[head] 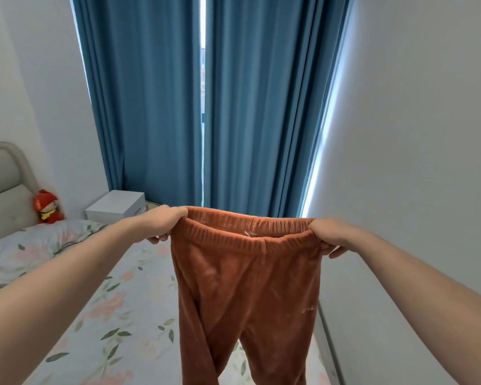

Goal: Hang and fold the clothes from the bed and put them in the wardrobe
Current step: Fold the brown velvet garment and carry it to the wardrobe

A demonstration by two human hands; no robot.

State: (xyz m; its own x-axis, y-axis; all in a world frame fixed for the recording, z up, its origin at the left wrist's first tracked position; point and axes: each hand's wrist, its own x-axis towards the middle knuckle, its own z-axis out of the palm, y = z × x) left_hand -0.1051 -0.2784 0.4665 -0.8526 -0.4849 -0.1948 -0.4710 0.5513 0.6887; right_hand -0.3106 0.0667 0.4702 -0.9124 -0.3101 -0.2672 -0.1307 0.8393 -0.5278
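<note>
A pair of rust-brown fleece trousers (247, 290) hangs in the air over the bed (117, 315), waistband up and both legs dangling out of the bottom of the view. My left hand (164, 223) grips the left end of the elastic waistband. My right hand (329, 236) grips the right end, and the band is stretched wide between them. The bed has a floral sheet, and no other clothes show on it.
A floral pillow (31, 251) and a red plush toy (47, 207) lie by the padded headboard (3, 187) at the left. A white nightstand (117, 207) stands before blue curtains (200, 107). A white wall (414, 162) runs close along the bed's right side.
</note>
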